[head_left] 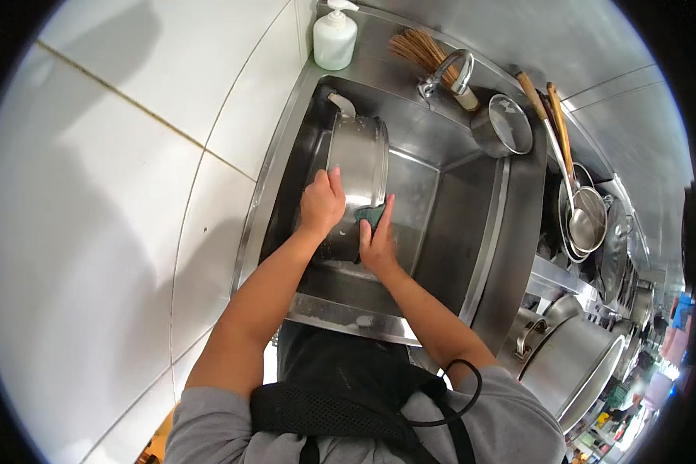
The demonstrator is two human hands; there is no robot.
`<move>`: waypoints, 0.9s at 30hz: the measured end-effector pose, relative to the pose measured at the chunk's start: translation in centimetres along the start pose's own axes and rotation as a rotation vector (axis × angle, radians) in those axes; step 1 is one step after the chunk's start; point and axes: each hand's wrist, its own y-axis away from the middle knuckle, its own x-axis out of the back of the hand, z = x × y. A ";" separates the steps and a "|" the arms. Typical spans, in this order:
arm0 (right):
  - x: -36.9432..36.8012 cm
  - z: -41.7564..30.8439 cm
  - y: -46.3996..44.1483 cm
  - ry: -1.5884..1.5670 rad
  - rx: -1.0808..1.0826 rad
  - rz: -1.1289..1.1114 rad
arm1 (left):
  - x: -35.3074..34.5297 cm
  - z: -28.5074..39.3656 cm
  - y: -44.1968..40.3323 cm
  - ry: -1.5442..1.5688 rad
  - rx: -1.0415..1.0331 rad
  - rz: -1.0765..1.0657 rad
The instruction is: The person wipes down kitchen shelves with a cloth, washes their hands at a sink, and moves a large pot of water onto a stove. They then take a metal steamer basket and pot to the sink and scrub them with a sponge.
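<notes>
A stainless steel pot (357, 151) is tipped on its side in the sink (414, 209), with a loop handle (342, 104) at its far end. My left hand (322, 203) is closed on the pot's near left part; its handhold is partly hidden. In my right hand (378, 240) is a dark green scouring pad (370, 216), pressed against the pot's near right edge. Spots of suds or water show on the metal near my hands.
A curved faucet (450, 71) stands at the back, beside a straw brush (425, 54) and a metal pot (503, 126). A white pump bottle (335, 39) sits back left. Ladles and strainers (588, 220) and a large pot (568, 367) are at right; a tiled wall (131, 178) borders the left.
</notes>
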 end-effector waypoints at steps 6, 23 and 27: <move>0.3 -1.4 -4.4 0.059 -0.256 -0.038 | 0.0 0.2 -0.1 0.014 0.038 -0.043; -0.5 -2.0 -3.8 0.178 -0.238 -0.048 | 0.6 -1.3 0.1 -0.051 -0.075 -0.041; 0.5 1.3 -20.0 0.355 -0.301 -0.139 | -0.9 -0.2 0.8 -0.009 -0.037 -0.004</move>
